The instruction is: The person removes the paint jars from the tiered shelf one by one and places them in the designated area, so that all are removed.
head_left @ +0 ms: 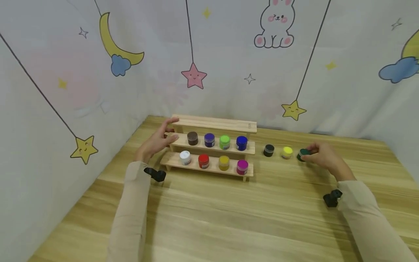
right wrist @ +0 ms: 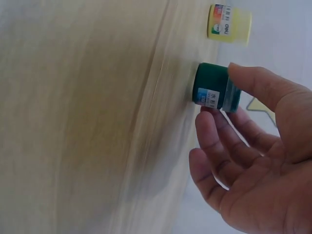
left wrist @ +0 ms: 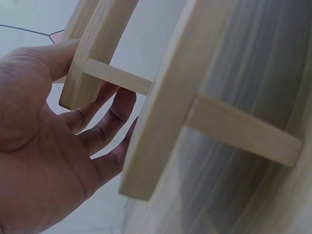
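Note:
A three-step wooden rack (head_left: 212,123) stands at the table's back left. My left hand (head_left: 155,142) grips its left end; in the left wrist view the thumb lies on one step while the other fingers reach behind. With thumb and fingers my right hand (head_left: 324,158) pinches a dark green paint jar (right wrist: 212,85) at its lid, close over the table. Left of that jar stand a yellow paint jar (head_left: 287,153) and a black paint jar (head_left: 268,150).
On the rack's middle step sit brown (head_left: 192,138), violet (head_left: 209,140), light green (head_left: 224,142) and blue jars (head_left: 241,143). White (head_left: 185,157), red (head_left: 203,161), ochre (head_left: 224,163) and magenta jars (head_left: 242,167) line the bottom step. A patterned curtain (head_left: 222,98) hangs behind the table.

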The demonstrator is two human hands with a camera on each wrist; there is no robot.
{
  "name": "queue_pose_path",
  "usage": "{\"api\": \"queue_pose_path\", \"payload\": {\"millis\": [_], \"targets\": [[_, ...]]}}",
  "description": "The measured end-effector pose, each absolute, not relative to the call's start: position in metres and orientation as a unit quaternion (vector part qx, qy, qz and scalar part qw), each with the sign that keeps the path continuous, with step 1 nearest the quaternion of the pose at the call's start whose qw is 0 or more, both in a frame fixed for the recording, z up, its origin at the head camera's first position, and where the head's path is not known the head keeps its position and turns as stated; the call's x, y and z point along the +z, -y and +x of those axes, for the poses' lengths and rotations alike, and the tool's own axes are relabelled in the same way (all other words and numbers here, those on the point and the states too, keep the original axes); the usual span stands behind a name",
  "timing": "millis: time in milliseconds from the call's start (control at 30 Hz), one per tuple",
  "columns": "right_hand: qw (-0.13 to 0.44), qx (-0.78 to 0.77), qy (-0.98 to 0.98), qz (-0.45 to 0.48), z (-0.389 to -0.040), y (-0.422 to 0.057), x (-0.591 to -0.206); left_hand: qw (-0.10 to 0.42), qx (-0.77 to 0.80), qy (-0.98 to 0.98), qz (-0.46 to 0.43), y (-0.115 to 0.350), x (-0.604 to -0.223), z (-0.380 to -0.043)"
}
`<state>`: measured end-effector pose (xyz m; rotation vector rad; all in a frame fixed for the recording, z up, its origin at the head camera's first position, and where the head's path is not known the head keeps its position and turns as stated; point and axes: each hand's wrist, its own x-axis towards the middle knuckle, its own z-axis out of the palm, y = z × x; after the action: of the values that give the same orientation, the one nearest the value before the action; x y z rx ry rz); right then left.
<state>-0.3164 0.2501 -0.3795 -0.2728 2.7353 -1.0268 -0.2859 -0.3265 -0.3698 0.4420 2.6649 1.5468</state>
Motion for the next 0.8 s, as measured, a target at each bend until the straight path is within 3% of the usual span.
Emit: {"api": "queue_pose_path", "payload": {"millis": [633, 800], "targets": [[0.116, -0.366, -0.92, -0.081, -0.31, -0.26, -0.378, 0.019, 0.494, -0.858, 0.139, 0.327, -0.372, -0.283], [0.07, -0.359, -0.925, -0.1, -0.306, -0.255, -0.37, 0.017, 0.495, -0.857, 0.142, 0.325, -0.372, -0.285]]}}
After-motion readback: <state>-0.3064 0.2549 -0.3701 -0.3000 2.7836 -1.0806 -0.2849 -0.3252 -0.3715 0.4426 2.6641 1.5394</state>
